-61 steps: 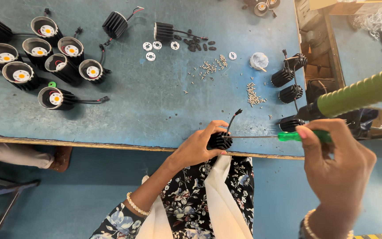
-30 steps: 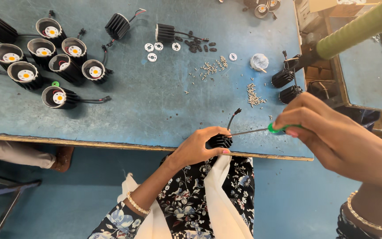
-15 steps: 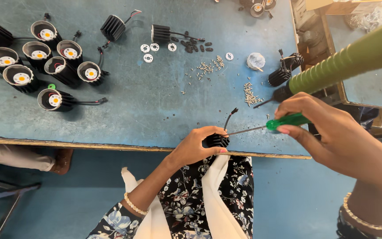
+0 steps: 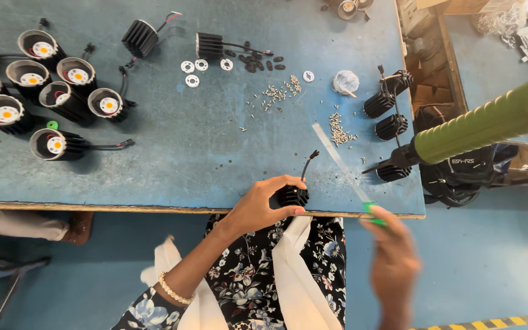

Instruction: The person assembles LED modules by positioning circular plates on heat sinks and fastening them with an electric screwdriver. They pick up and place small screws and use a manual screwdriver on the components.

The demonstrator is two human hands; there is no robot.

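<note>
left hand (image 4: 263,205) grips a black finned heat sink (image 4: 291,195) at the blue table (image 4: 172,159) edge; blurred right hand (image 4: 392,260) pinches a green-handled screwdriver (image 4: 344,168).

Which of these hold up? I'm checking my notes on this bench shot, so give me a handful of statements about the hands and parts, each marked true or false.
1. The left hand grips a black finned heat sink at the near edge of the blue table. True.
2. The right hand holds a red-handled hammer. False: it holds a green-handled screwdriver, blurred.
3. Finished lamp units with yellow centres are grouped at the table's far left. True.
4. The loose small screws lie in a metal bowl. False: they lie scattered on the bare tabletop.
5. White rings lie near the far edge. True.
</note>
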